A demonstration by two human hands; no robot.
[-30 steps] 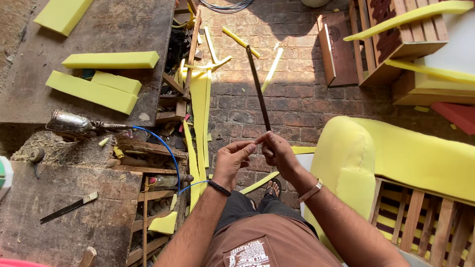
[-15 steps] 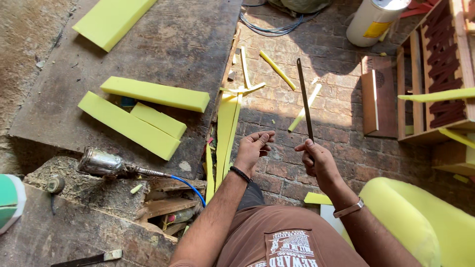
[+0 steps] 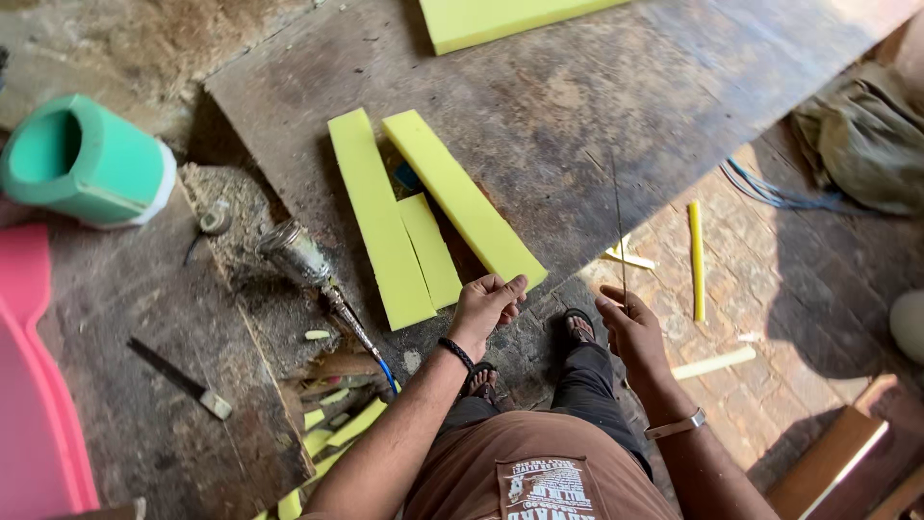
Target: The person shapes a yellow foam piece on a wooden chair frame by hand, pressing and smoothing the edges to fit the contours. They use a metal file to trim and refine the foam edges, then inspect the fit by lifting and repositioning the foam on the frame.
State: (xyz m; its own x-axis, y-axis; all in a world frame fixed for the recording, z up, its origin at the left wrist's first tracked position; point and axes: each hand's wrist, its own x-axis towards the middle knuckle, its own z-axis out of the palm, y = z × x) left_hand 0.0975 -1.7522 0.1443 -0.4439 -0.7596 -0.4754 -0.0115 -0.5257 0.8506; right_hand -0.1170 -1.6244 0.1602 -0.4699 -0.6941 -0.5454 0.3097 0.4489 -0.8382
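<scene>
My right hand (image 3: 630, 332) holds a long thin dark blade (image 3: 618, 226) upright, pinched at its lower end. My left hand (image 3: 486, 303) hovers loosely curled, holding nothing, at the near end of a long yellow foam strip (image 3: 462, 197) on the worn wooden board (image 3: 597, 106). Two other yellow foam strips lie beside it: a long one (image 3: 375, 217) and a short one (image 3: 430, 250). A black band circles my left wrist, a metal bracelet my right.
A metal air tool (image 3: 298, 255) with a blue hose lies left of the strips. A green foam roll (image 3: 87, 159) and a pink sheet (image 3: 29, 385) are at the left. A small knife (image 3: 183, 378) rests on the bench. Foam offcuts (image 3: 696, 260) litter the brick floor.
The view has swung toward the board, so the foam strips appear closer. My left hand has moved to the end of the long strip. My right hand still holds the blade upright.
</scene>
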